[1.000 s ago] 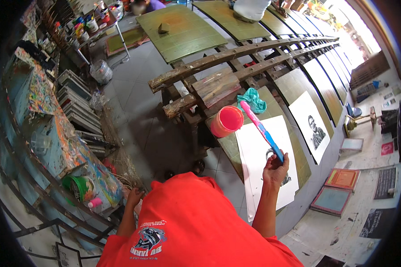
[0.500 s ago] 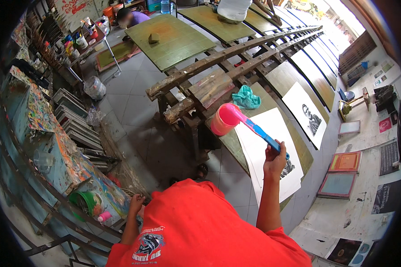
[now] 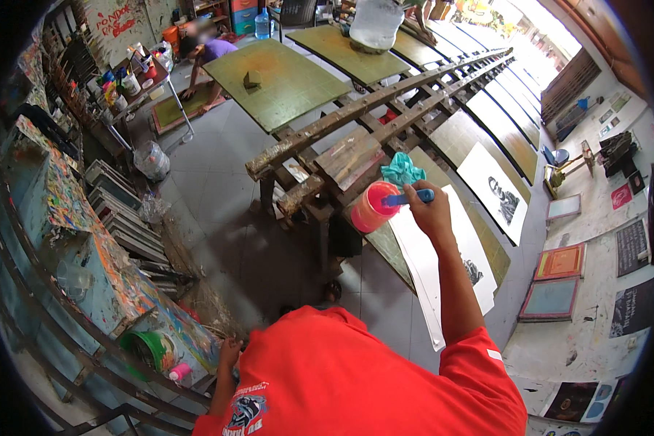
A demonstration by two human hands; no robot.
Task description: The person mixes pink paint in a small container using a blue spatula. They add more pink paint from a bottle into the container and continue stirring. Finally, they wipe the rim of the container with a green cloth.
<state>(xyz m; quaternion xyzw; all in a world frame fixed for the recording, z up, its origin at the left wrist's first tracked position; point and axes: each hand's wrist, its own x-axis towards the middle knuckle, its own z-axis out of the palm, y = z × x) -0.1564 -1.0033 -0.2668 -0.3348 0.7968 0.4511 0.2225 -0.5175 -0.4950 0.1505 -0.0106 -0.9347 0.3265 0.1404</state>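
Observation:
My right hand (image 3: 430, 211) is closed around the blue handle of a stirring tool (image 3: 410, 197). The tool's lower end sits inside a pink plastic cup (image 3: 370, 216), which stands at the near end of a greenish board (image 3: 389, 247). Just behind the cup lies a crumpled turquoise cloth (image 3: 402, 170). Under my right forearm is a stack of white paper sheets (image 3: 436, 254) with a black printed picture partly covered by the arm. My left hand (image 3: 230, 352) hangs low beside my red shirt, with nothing visible in it and its fingers loosely apart.
A long wooden rack (image 3: 327, 131) runs away from me, with green boards along both sides. One board bears a printed portrait sheet (image 3: 491, 193). A cluttered small table (image 3: 142, 86) stands at the far left near a crouching person (image 3: 214, 49). Frames (image 3: 120, 218) lean along the left.
My right hand has moved forward, and the tool, held above the sheets with its end at the cup's rim, now dips into the cup. My left hand has shifted slightly down.

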